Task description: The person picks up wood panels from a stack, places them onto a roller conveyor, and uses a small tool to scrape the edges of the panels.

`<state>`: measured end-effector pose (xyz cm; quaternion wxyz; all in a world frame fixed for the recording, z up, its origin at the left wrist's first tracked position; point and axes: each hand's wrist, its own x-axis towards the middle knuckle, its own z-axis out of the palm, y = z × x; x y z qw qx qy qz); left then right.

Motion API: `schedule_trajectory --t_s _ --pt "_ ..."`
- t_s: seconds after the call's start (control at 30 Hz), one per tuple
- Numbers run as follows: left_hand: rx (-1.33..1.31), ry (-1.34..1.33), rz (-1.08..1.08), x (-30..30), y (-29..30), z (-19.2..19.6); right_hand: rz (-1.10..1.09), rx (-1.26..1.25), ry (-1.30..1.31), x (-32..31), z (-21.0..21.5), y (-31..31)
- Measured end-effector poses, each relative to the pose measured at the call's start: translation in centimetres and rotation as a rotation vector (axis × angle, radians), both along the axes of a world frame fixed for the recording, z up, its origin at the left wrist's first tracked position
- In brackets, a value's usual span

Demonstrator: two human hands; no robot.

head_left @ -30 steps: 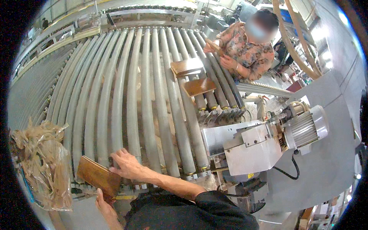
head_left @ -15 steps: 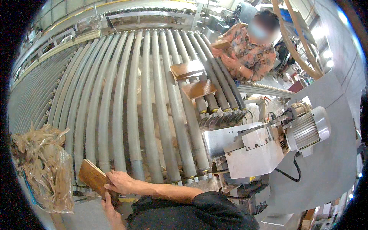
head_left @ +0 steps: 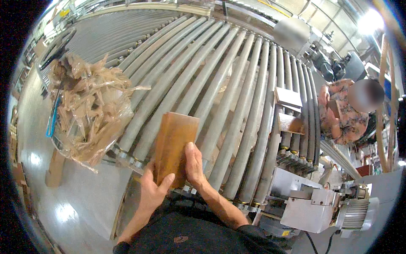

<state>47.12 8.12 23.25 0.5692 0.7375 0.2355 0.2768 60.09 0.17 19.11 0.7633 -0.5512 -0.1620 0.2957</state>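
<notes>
A brown wooden plank (head_left: 175, 146) is held upright between both of my hands, above the near edge of the roller conveyor. My left hand (head_left: 154, 184) grips its lower left side, with the thumb lying across the front face. My right hand (head_left: 194, 166) presses against the right edge, thumb pointing up. Most of the fingers behind the plank are hidden. Farther right on the rollers lie two more pieces, a pale-faced plank (head_left: 288, 98) and a brown plank (head_left: 291, 123) close beside it.
Metal conveyor rollers (head_left: 186, 89) fill the middle. At left a clear bag (head_left: 93, 112) bulges with crumpled brown plastic. A motor unit (head_left: 311, 211) stands at lower right. Across the rollers a co-worker in a floral shirt (head_left: 344, 122) holds a small brown board.
My view has swung left. The plank, tilted low at the conveyor's edge before, is now raised upright in front of me, and my hands have shifted to its two sides.
</notes>
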Motion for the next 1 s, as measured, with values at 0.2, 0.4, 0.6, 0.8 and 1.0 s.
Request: schedule_trajectory --t_s 0.2,0.4,0.6,0.8,1.0 --pt "0.010 0.154 -0.108 -0.4 0.1 1.2 -0.219 0.160 -0.135 2.8 0.4 0.0" --pt "-0.114 0.254 -0.378 -2.0 3.0 -0.9 0.195 -0.293 -0.932 10.1 3.2 -4.2" --pt "-0.170 0.336 -0.492 -1.0 3.5 0.6 0.234 -0.388 -0.361 8.6 2.8 -4.7" --pt "-0.215 0.351 -0.537 -0.9 4.0 1.0 0.221 -0.289 -0.347 7.4 0.2 -4.9" --pt "-0.241 0.352 -0.607 0.4 3.2 1.0 0.198 -0.382 -0.406 7.3 0.6 -6.7"
